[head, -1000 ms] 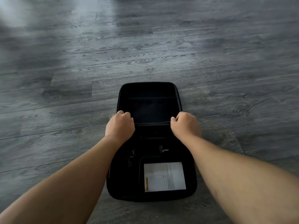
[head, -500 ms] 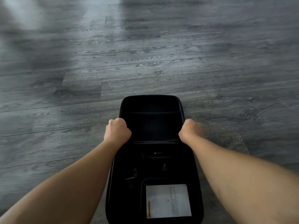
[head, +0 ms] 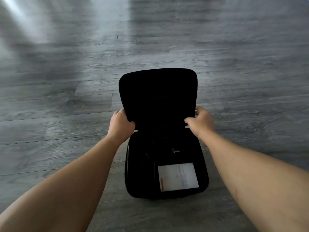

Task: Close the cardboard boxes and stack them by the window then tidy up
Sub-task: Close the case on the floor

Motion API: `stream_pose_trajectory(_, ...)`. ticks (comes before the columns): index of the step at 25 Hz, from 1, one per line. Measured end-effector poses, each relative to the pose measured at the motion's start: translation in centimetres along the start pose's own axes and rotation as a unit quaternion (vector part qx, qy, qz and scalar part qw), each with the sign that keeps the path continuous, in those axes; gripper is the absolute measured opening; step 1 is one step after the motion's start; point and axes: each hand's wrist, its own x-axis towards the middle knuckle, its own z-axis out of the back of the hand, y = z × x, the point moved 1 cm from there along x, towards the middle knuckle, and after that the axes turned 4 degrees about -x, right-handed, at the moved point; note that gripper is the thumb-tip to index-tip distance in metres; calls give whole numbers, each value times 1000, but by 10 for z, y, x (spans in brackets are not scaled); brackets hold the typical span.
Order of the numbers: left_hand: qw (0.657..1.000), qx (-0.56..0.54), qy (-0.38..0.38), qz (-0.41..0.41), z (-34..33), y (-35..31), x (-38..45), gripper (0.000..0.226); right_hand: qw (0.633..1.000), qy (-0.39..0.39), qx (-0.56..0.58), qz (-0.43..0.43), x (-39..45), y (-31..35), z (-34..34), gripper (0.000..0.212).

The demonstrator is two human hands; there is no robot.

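Both grips — left hand (head: 120,124), right hand (head: 201,122) — clasp the raised lid (head: 158,96), case (head: 165,164) lengthwise away.

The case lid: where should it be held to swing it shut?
By its two side edges, near the hinge, one hand from each side, as the left hand and right hand grip the lid now. It stands raised over the black case; even side grips should keep it square.
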Motion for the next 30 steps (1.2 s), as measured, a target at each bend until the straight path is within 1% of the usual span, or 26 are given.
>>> stream_pose_trajectory(2,1000,-13,-4,-23,7,0,-7,35,998,-1,58,15,-2,1,-1,47)
stream_pose_trajectory(5,999,-2,24,-46,14,7,-16,65,991,36,130,13,-5,-10,-3,65)
stream_pose_trajectory(7,998,8,40,-54,19,14,-23,73,987,60,148,20,-8,-18,-1,72)
stream_pose_trajectory(9,996,24,51,-65,24,23,-32,70,989,98,97,47,-13,-30,2,82)
stream_pose_trajectory(10,995,41,57,-76,26,27,-38,67,992,101,56,46,-15,-37,5,83)
stream_pose_trajectory(11,992,58,62,-91,27,30,-44,64,995,89,17,44,-14,-46,9,77)
stream_pose_trajectory(12,989,70,68,-112,28,33,-49,62,995,87,-10,42,-12,-54,10,66)
stream_pose_trajectory(14,982,82,84,-150,29,35,-59,64,990,64,-101,73,-9,-67,12,45)
stream_pose_trajectory(15,979,89,93,-160,29,36,-63,68,988,79,-108,77,-13,-66,12,28)
stream_pose_trajectory(16,976,99,100,-168,28,38,-65,71,991,109,-53,59,-18,-64,12,10)
stream_pose_trajectory(17,972,115,109,-171,26,39,-66,71,992,117,-43,10,-21,-68,13,10)
stream_pose_trajectory(18,969,134,119,-169,25,41,-68,70,991,117,-58,-13,-20,-74,13,12)
stream_pose_trajectory(19,967,150,131,-157,23,42,-69,69,987,117,-114,8,-22,-76,19,13)
stream_pose_trajectory(21,965,170,163,-112,20,46,-70,59,973,162,-166,1,-18,-84,28,60)
stream_pose_trajectory(22,961,183,187,-88,19,48,-71,53,969,169,-179,-23,-18,-81,31,73)
stream_pose_trajectory(23,955,196,209,-69,18,49,-72,47,966,170,-194,-31,-17,-79,30,74)
stream_pose_trajectory(24,951,204,226,-55,16,51,-73,43,966,142,-214,-24,-16,-74,26,66)
stream_pose_trajectory(25,949,205,235,-43,15,52,-74,38,964,96,-248,-10,-17,-62,19,56)
stream_pose_trajectory(26,950,202,236,-33,13,51,-74,31,955,64,-289,10,-22,-52,9,47)
stream_pose_trajectory(27,951,200,235,-23,11,50,-74,23,943,47,-327,44,-28,-40,-5,44)
stream_pose_trajectory(28,950,203,236,-18,9,48,-73,15,933,42,-347,91,-35,-29,-21,46)
stream_pose_trajectory(29,948,211,238,-18,8,46,-72,13,927,61,-341,146,-42,-17,-37,48)
stream_pose_trajectory(30,945,222,239,-20,7,44,-72,16,915,100,-334,204,-51,-6,-53,48)
